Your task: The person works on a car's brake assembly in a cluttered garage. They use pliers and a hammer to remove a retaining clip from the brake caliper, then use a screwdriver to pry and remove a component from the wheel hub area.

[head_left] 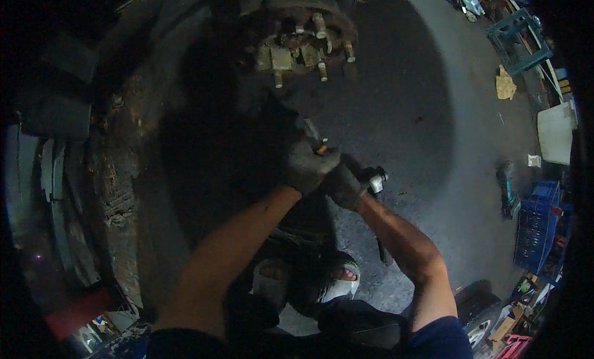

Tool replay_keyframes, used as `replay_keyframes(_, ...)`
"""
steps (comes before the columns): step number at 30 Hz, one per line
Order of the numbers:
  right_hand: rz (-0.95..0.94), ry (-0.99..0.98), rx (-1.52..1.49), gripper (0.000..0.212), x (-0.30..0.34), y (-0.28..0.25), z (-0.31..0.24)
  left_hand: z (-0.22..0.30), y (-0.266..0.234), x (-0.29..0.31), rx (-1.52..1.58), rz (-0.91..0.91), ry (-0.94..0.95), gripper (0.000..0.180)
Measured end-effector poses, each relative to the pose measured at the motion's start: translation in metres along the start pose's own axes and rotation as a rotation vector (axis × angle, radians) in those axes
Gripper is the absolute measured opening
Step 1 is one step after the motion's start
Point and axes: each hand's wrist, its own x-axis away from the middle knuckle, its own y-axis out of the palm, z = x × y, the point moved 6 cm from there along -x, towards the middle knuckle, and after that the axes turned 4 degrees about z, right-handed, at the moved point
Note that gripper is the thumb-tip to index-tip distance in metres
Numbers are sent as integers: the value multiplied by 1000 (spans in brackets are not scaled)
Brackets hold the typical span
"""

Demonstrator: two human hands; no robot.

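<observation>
My left hand (311, 165), in a dark grey glove, is closed around a small object with a yellow part (322, 149) and a greyish end; its kind is too dark to tell. Close beside it, my gloved right hand (344, 184) is also closed, and what it grips is hidden. Just right of that hand shows a shiny metal tool head (376, 183); a dark handle (383, 252) shows beyond my forearm, perhaps of the same tool, like a hammer. Ahead of my hands stands a rusty wheel hub (346, 32) with several protruding studs (322, 71).
At the right are a green crate (531, 63), a blue crate (534, 232), a white container (555, 133) and a teal power tool (507, 184). A crumpled tan cloth or paper (505, 84) lies on the floor. A tyre (479, 312) sits at lower right.
</observation>
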Motion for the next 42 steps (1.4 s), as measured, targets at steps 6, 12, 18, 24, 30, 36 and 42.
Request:
replay_keyframes(6, -81, -456, 1291, 37, 24, 18, -44, 43, -14, -2, 143, -80, 45, 37)
replay_keyframes(12, -22, -337, 920, 44, 19, 48, -53, 80, -35, -22, 243, -111, -61, 50)
replay_keyframes(18, -15, -398, 973, 38, 32, 71, -69, 83, -53, -19, 85, 8, 25, 64)
replay_keyframes(24, -305, -162, 514, 28, 36, 108, -73, 95, -78, -40, 33, -55, 1, 64)
replay_keyframes(30, -290, -226, 586, 21, 27, 117, -75, 102, -90, -50, 138, -62, 37, 61)
replay_keyframes(36, -290, -278, 643, 17, 22, 116, -76, 109, -88, -56, 170, -62, 123, 58)
replay_keyframes(42, -79, -89, 444, 17, 29, 115, -77, 108, -83, -52, 234, -95, 55, 56)
